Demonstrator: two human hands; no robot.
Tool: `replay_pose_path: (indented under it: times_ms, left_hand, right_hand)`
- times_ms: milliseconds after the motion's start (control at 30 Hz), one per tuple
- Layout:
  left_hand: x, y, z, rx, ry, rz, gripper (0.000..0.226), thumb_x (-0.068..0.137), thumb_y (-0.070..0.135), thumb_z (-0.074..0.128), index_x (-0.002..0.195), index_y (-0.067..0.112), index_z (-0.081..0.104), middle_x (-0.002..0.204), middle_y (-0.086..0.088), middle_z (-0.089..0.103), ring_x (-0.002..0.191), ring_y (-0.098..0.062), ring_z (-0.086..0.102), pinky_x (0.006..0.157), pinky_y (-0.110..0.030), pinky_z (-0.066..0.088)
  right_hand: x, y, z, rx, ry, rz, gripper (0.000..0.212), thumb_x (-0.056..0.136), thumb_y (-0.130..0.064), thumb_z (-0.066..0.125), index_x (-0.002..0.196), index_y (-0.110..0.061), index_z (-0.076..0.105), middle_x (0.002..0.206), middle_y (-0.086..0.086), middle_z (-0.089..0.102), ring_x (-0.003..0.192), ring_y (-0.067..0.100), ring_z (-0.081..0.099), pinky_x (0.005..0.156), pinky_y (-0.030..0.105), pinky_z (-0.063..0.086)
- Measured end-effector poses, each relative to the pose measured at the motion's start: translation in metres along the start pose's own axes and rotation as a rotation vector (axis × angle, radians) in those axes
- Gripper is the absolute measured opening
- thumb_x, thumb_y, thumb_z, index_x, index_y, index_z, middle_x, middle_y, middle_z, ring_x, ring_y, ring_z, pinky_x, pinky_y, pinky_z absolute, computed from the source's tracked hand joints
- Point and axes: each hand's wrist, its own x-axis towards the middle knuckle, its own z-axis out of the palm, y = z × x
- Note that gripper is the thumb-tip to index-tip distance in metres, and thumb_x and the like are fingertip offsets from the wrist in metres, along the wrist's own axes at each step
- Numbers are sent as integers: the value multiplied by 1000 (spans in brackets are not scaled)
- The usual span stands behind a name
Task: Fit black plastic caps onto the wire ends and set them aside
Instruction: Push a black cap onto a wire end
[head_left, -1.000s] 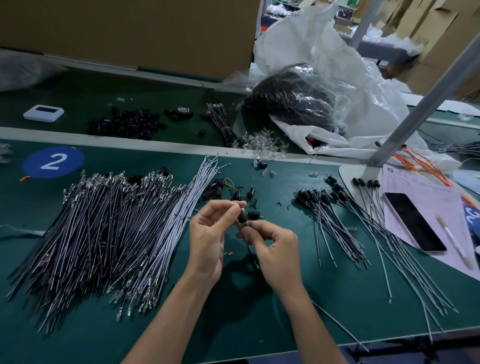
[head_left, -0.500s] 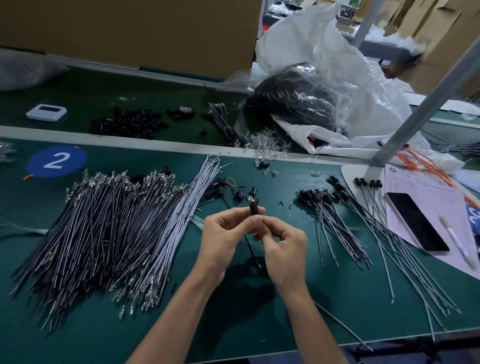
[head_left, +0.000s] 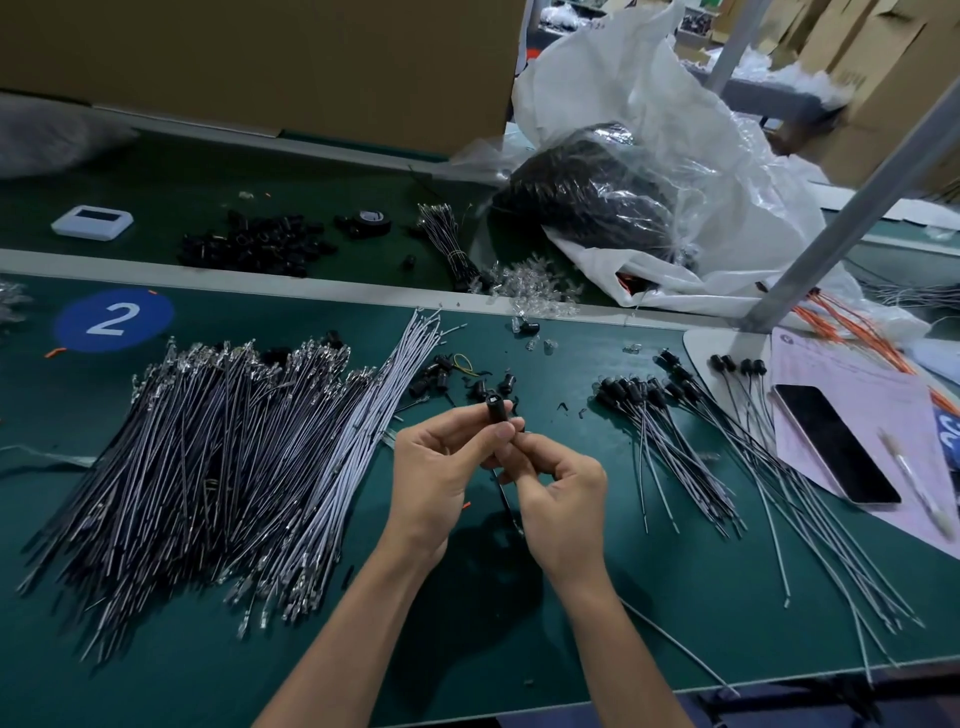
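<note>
My left hand (head_left: 436, 467) pinches a black plastic cap (head_left: 495, 408) upright between thumb and fingers above the green mat. My right hand (head_left: 558, 499) touches it from the right and pinches the wire (head_left: 505, 499) that hangs down from the cap between the two hands. A large heap of uncapped wires (head_left: 208, 467) with metal terminals lies to the left. Loose black caps (head_left: 441, 376) lie just beyond my hands. Capped wires (head_left: 670, 426) lie fanned out to the right.
A phone (head_left: 836, 444) and a pen (head_left: 919, 488) rest on a pink sheet at the right. A metal post (head_left: 852, 208) rises there. Behind the white rail are more black caps (head_left: 254, 241), a tape roll (head_left: 371, 221), a white device (head_left: 92, 222) and plastic bags (head_left: 623, 171).
Both hands have lifted a little and closed together. The cap now stands upright over my left thumb, with the wire drawn down between the hands.
</note>
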Motion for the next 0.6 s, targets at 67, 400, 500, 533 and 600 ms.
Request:
replay_pose_path:
  times_ms: [67,400,500,533,600]
  left_hand:
    - [-1,1,1,-8,-11,19,20,68,16,75,86,24,81,84,-6,77,76,-10,71,65,-16,51]
    - [-4,5,3,-28,-50,60,24,69,7,72,88,19,80,84,-7,77,79,-13,71,70,-20,55]
    - [-5,6,4,-33,-50,50,23,70,7,72,87,19,80,85,-7,77,80,-12,72,71,-18,54]
    - [-5,6,4,-32,-49,49,23,70,7,72,87,20,80,85,-7,77,80,-13,72,71,-18,54]
    - [-5,6,3,-29,-46,44,23,70,8,72,88,21,80,86,-7,77,81,-13,72,72,-18,54]
  right_hand:
    - [0,-1,0,2,-3,-4,31,86,3,67,78,-27,73,68,-11,72,63,9,67,66,25,55]
    - [-1,-4,-2,34,-1,-28,26,85,-3,70,79,-28,74,71,-11,73,69,6,66,70,24,54]
    - [-1,-3,-2,59,-3,-7,24,84,-3,71,79,-26,75,71,-9,73,69,6,67,70,23,54]
    - [-1,-3,-2,75,2,5,25,83,-2,72,79,-26,76,71,-7,73,70,9,67,70,25,55]
    - [-1,-4,-3,131,17,30,26,81,-3,74,77,-28,77,71,-3,74,69,14,66,70,26,56]
